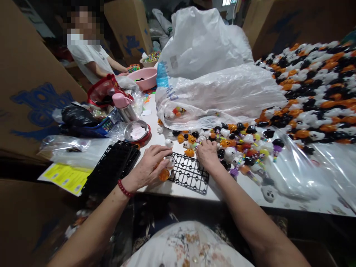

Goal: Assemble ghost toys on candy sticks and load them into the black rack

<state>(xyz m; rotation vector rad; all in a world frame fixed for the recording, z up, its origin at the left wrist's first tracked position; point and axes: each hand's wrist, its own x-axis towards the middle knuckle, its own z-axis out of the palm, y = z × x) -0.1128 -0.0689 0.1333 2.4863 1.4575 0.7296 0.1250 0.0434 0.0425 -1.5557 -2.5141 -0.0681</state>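
Note:
A black plastic grid tray (pixel 189 172) lies on the white table in front of me. At its left end, my left hand (pixel 151 163) has its fingers curled round a small white skull-head toy (pixel 170 161). An orange pumpkin-head toy (pixel 164 175) sits just below the thumb. My right hand (pixel 207 154) is closed at the tray's upper right corner, at the edge of a heap of toys (pixel 229 154); what its fingers hold is hidden. Orange toys (pixel 190 152) and a white one (pixel 169 142) lie along the tray's far side.
Black grid trays (pixel 111 163) are stacked at left, beside a steel bowl (pixel 136 130) and a pink-lidded flask (pixel 122 105). A large plastic bag (pixel 217 89) stands behind the heap. Many more toys (pixel 317 92) fill the right. Another person (pixel 89 59) works beyond a pink basin (pixel 144 78).

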